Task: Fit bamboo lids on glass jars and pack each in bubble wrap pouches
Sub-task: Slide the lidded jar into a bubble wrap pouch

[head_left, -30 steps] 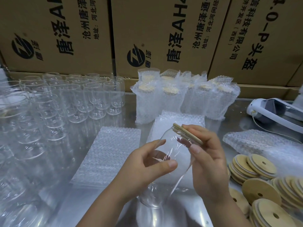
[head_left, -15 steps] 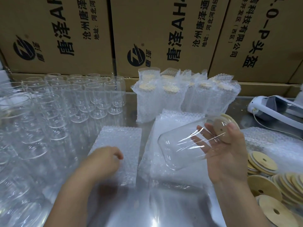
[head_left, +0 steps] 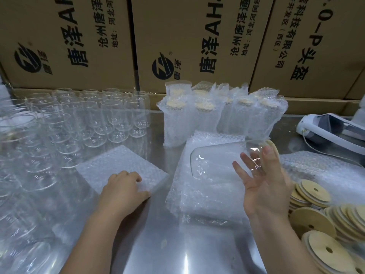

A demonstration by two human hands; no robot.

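My right hand point(head_left: 264, 186) holds a clear glass jar point(head_left: 215, 159) on its side, base pointing left, with a bamboo lid point(head_left: 273, 147) fitted on its mouth under my thumb. My left hand point(head_left: 123, 189) rests with curled fingers on the near corner of a flat stack of bubble wrap pouches point(head_left: 120, 167), pinching the top one. A second pile of pouches point(head_left: 207, 194) lies under the held jar. Loose bamboo lids point(head_left: 314, 224) with a centre hole are heaped at the right. Several pouch-wrapped lidded jars point(head_left: 217, 115) stand at the back.
Many bare glass jars point(head_left: 69, 123) crowd the left half of the shiny metal table point(head_left: 177, 250). Printed cardboard boxes point(head_left: 177, 36) form a wall behind. A white device with a cable point(head_left: 331, 127) lies at the right, next to more bubble wrap point(head_left: 324, 175).
My right hand took the lidded jar alone and tipped it sideways over the right pouch pile. My left hand let go of the jar and moved left onto the pouch stack.
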